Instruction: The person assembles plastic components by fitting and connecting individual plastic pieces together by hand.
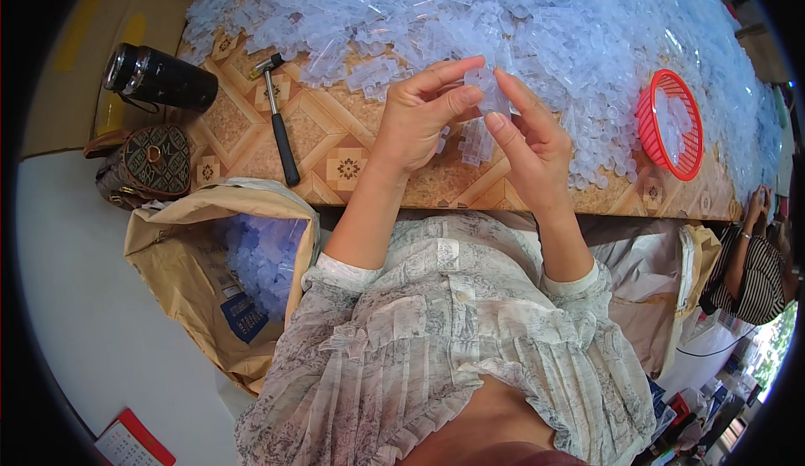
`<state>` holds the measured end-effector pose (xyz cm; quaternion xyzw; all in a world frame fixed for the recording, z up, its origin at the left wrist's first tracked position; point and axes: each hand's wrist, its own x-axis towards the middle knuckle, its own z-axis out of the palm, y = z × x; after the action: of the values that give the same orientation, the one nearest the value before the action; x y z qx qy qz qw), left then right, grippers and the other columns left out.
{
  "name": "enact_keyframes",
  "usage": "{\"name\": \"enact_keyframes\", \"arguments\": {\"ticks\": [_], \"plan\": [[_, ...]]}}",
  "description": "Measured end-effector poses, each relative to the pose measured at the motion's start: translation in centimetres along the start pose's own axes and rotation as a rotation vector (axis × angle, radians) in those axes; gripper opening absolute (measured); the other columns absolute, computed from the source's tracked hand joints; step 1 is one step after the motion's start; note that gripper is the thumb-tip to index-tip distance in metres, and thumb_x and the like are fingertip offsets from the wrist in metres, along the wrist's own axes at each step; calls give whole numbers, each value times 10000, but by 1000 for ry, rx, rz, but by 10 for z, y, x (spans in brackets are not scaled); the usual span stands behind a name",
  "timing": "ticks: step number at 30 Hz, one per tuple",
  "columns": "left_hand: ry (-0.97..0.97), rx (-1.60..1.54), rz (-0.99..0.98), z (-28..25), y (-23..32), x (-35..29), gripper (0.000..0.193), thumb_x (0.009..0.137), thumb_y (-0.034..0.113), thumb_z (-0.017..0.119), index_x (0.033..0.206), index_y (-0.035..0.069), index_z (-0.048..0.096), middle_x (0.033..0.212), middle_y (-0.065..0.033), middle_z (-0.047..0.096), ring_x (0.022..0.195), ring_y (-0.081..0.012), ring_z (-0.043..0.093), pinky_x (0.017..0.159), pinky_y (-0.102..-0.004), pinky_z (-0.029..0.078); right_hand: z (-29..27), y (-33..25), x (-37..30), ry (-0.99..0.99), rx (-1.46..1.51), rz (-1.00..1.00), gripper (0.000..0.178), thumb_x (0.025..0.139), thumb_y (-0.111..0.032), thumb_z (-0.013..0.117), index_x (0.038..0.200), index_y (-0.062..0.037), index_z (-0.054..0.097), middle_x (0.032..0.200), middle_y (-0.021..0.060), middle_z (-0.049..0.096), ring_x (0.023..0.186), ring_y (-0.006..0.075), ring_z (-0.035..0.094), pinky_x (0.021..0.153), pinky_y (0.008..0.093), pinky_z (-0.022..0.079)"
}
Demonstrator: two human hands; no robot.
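Above the table's near edge, a clear, bluish plastic piece [484, 83] is pinched between my two hands. My left hand [429, 112] grips its left side between thumb and fingers. On the other side, the thumb and forefinger of my right hand [537, 143] close on it; how far they touch it is hard to tell. Just beneath lie a few similar ribbed plastic pieces [476, 145] on the patterned tabletop [344, 130]. Behind my hands spreads a large heap of clear plastic parts [402, 21], with small round-ended ones to the right.
Left on the table are a hammer [283, 143], a black flask [172, 80] and a patterned pouch [155, 162]. A red basket [646, 130] holds plastic parts at right. Paper sacks stand below, one at left [172, 277], another at right [698, 269]. A co-worker [742, 277] is far right.
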<state>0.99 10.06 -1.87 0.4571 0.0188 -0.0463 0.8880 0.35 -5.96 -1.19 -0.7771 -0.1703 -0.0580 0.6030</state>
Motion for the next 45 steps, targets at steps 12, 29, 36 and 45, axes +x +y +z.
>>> {"name": "enact_keyframes", "arguments": {"ticks": [12, 29, 36, 45], "plan": [[-55, 131, 96, -1, 1, 1, 377, 811, 25, 679, 1181, 29, 606, 974, 7, 606, 808, -61, 572, 736, -229, 539, 3, -2, -2, 37, 109, 65, 392, 847, -117, 648, 1225, -39, 582, 1238, 158, 572, 1125, 230, 559, 921, 329, 447], [-6, 90, 101, -3, -4, 1, 332, 785, 14, 710, 1112, 51, 663, 1029, 17, 574, 748, -44, 523, 624, -173, 492, 2, -1, 6, -4, -367, -330, 438, 830, -102, 652, 1243, -5, 544, 1221, 195, 565, 1095, 336, 565, 911, 369, 460], [53, -55, -11, 4, -4, -1, 364, 806, 54, 702, 1159, 33, 619, 938, -27, 627, 794, -87, 614, 675, -229, 564, 6, -1, 11, 31, -498, -440, 519, 793, -66, 670, 1277, 11, 500, 1138, 190, 589, 1009, 340, 571, 845, 392, 476], [-41, -14, -13, 5, 0, -3, 380, 859, 50, 641, 1228, 26, 556, 946, -34, 624, 806, -109, 623, 685, -258, 574, 5, 4, 10, 71, -455, -412, 497, 796, -70, 664, 1266, -8, 516, 1101, 188, 599, 973, 330, 575, 824, 394, 473]]}}
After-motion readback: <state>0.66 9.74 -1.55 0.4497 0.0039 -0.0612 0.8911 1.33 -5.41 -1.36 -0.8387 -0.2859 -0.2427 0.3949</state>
